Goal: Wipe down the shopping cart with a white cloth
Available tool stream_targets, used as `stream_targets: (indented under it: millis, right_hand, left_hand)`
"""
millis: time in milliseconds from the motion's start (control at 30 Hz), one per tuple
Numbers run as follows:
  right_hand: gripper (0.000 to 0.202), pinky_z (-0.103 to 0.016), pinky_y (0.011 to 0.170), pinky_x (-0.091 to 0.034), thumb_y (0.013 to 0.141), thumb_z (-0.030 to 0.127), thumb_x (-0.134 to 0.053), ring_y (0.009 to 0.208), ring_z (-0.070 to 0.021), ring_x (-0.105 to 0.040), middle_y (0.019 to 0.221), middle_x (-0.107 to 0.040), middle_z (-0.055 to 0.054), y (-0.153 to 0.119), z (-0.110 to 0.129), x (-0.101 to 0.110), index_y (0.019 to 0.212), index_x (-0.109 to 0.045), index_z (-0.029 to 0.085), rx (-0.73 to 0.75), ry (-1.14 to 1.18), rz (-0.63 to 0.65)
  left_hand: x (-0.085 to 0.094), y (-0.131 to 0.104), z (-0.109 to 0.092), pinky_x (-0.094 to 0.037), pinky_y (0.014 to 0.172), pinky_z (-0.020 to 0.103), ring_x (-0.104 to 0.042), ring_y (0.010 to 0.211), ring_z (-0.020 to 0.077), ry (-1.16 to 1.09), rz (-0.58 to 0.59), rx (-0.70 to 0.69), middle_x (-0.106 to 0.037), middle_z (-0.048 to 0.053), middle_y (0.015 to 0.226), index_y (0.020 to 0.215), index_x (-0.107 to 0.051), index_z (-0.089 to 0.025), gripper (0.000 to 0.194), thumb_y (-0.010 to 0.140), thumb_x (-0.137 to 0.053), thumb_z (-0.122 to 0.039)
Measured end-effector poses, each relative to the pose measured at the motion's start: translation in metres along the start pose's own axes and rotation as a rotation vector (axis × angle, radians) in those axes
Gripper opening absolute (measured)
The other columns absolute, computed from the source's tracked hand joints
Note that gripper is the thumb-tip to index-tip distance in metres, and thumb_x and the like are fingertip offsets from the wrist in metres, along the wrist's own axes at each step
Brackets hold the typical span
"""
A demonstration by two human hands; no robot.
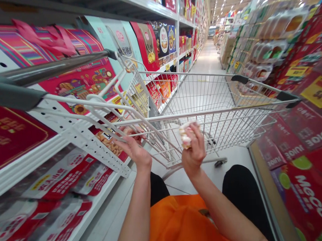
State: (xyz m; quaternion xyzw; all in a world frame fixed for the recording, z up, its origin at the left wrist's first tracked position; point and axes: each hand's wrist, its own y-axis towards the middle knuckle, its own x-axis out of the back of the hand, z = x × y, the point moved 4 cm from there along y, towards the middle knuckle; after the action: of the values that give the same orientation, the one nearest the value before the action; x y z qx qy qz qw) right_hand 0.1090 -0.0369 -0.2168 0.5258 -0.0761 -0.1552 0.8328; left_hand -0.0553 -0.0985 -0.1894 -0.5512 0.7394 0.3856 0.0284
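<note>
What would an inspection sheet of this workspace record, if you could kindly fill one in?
Surface: pale floor; no worktable seen.
Job's things: wire shopping cart; small pale-and-pink item, blurred.
Clutter: packaged goods on the left shelving; stacked red boxes at right.
Hands: right hand holds the small item; left hand is at the cart's near end, its grip unclear.
Cables: nothing seen.
Surroundings: shop aisle, with tall stacks of goods along its right side and ceiling lights overhead.
</note>
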Motion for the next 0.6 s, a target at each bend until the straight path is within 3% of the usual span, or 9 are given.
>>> stream_targets:
  millis: [67, 133, 267, 333, 467, 600]
  right_hand:
    - [0.036, -0.04, 0.109, -0.056, 0.098, 0.013, -0.051, 0.134, -0.0213, -0.058, 0.131, -0.066, -0.009, -0.011, 0.023, -0.012, 0.131, -0.06, 0.023, 0.1, 0.114, 0.116]
    - [0.039, -0.041, 0.109, -0.056, 0.099, 0.015, -0.049, 0.135, -0.0211, -0.057, 0.131, -0.066, -0.008, -0.017, 0.03, -0.014, 0.136, -0.057, 0.024, 0.18, 0.162, 0.18]
    - [0.038, -0.047, 0.111, -0.054, 0.098, 0.013, -0.05, 0.134, -0.0229, -0.058, 0.133, -0.065, -0.009, -0.017, 0.01, -0.006, 0.134, -0.06, 0.024, 0.164, 0.117, 0.109]
    - [0.038, -0.051, 0.111, -0.053, 0.098, 0.015, -0.053, 0.134, -0.0243, -0.057, 0.135, -0.064, -0.009, -0.016, 0.006, -0.004, 0.133, -0.06, 0.025, 0.116, 0.113, 0.052]
    - [0.043, -0.05, 0.108, -0.056, 0.098, 0.019, -0.053, 0.136, -0.0255, -0.056, 0.14, -0.061, -0.009, -0.018, 0.028, -0.015, 0.14, -0.054, 0.027, 0.109, 0.202, 0.1]
    - [0.046, -0.045, 0.11, -0.055, 0.098, 0.016, -0.052, 0.138, -0.0236, -0.054, 0.142, -0.061, -0.009, -0.007, 0.052, -0.024, 0.143, -0.051, 0.027, 0.211, 0.195, 0.151]
  left_hand:
    - [0.0, -0.002, 0.0, -0.045, 0.056, 0.024, -0.053, 0.06, 0.0114, 0.001, 0.024, 0.01, -0.057, -0.002, 0.081, 0.128, -0.043, -0.027, 0.056, 0.09, -0.052, -0.067]
    - [0.001, -0.005, -0.001, -0.048, 0.06, 0.025, -0.055, 0.064, 0.0118, 0.01, 0.054, 0.012, -0.058, 0.0, 0.088, 0.133, -0.041, -0.029, 0.058, 0.09, -0.051, -0.068]
    - [0.003, -0.009, -0.002, -0.049, 0.059, 0.026, -0.055, 0.066, 0.0114, 0.041, 0.046, 0.035, -0.058, 0.005, 0.109, 0.145, -0.027, -0.035, 0.067, 0.091, -0.051, -0.067]
    - [0.003, -0.012, -0.001, -0.048, 0.058, 0.026, -0.053, 0.064, 0.0114, 0.077, 0.026, 0.043, -0.058, 0.005, 0.105, 0.146, -0.026, -0.033, 0.067, 0.092, -0.047, -0.067]
    - [0.001, -0.016, -0.001, -0.05, 0.061, 0.028, -0.055, 0.065, 0.0139, 0.149, 0.036, 0.047, -0.058, 0.003, 0.09, 0.143, -0.031, -0.028, 0.063, 0.095, -0.038, -0.068]
    - [0.004, -0.018, 0.0, -0.052, 0.064, 0.029, -0.06, 0.071, 0.0155, 0.146, 0.049, 0.118, -0.062, 0.005, 0.094, 0.136, -0.038, -0.025, 0.066, 0.091, -0.039, -0.074]
